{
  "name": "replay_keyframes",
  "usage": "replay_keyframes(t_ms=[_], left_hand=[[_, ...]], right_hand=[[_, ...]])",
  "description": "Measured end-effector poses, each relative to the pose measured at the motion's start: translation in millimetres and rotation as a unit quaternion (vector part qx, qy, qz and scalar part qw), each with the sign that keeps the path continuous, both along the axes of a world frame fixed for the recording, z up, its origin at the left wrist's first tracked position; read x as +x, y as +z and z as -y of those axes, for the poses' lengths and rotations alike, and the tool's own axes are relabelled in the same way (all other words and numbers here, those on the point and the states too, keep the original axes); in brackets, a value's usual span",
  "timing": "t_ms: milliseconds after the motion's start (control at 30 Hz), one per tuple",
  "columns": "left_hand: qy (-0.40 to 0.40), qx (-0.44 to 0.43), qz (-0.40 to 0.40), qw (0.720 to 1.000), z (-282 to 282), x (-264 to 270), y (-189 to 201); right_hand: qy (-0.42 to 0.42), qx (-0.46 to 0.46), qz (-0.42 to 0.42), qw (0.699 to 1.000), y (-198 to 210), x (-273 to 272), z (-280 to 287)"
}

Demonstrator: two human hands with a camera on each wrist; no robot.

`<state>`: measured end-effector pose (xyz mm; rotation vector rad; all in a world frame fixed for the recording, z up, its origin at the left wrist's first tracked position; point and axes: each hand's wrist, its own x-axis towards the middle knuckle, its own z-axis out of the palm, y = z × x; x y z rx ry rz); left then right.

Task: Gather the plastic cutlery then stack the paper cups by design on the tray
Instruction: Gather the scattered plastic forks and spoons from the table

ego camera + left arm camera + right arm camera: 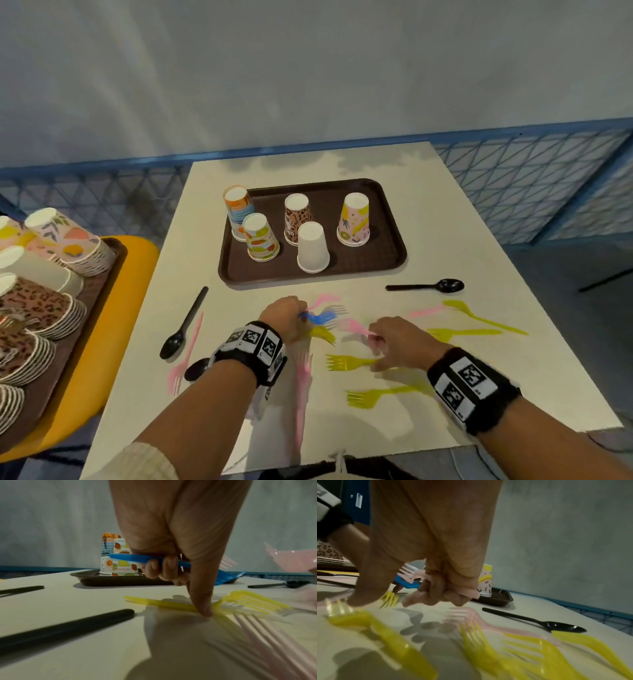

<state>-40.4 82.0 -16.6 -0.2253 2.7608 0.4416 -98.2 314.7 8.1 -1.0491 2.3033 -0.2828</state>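
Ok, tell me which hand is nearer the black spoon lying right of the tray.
Right. The right hand is below and left of that black spoon, pinching a pink fork. The left hand, gripping a blue fork, sits farther left, near the tray's front edge.

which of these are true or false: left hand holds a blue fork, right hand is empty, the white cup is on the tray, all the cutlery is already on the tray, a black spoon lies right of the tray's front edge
1. The left hand holds a blue fork. True.
2. The right hand is empty. False: its fingers are curled round a pink fork.
3. The white cup stands upside down on the tray. True.
4. All the cutlery is already on the tray. False: yellow forks, pink forks and black spoons lie on the table; the tray holds only cups.
5. A black spoon lies on the table near the tray's front right corner. True.
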Motion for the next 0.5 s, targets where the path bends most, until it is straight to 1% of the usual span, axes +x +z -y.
replay_keyframes(t_ms=[67,133,267,333,400,433,467,500], left_hand=[[-0.021,-0.015,0.019,0.999,0.1,-2.0,-4.3],[-0.032,-0.022,0.031,0.999,1.2,-3.9,-7.7],[-0.023,-0.022,0.035,0.999,3.0,-8.6,-5.1],[-0.013,-0.032,0.025,0.999,5.8,-9.7,-1.1],[0.012,-0.040,-0.013,0.999,9.1,-9.1,6.7],[0.031,-0.019,-0.038,0.999,10.5,-7.9,11.8],[0.057,0.028,-0.068,0.996,11.3,-6.1,17.5],[0.089,0.095,-0.098,0.987,11.6,-3.7,22.4]], right_hand=[[-0.019,0.006,0.006,1.000,-9.5,8.5,-4.5],[-0.042,0.034,-0.003,0.999,-15.8,16.3,-4.7],[-0.080,0.063,-0.041,0.994,-15.0,26.4,-2.9],[-0.109,0.050,-0.045,0.992,-12.0,26.8,-3.7],[-0.161,0.007,-0.045,0.986,-6.7,26.4,-1.2],[-0.199,-0.025,-0.033,0.979,-3.6,26.6,1.3],[-0.238,-0.062,-0.009,0.969,0.4,27.9,5.3],[-0.269,-0.098,0.018,0.958,4.0,29.8,11.1]])
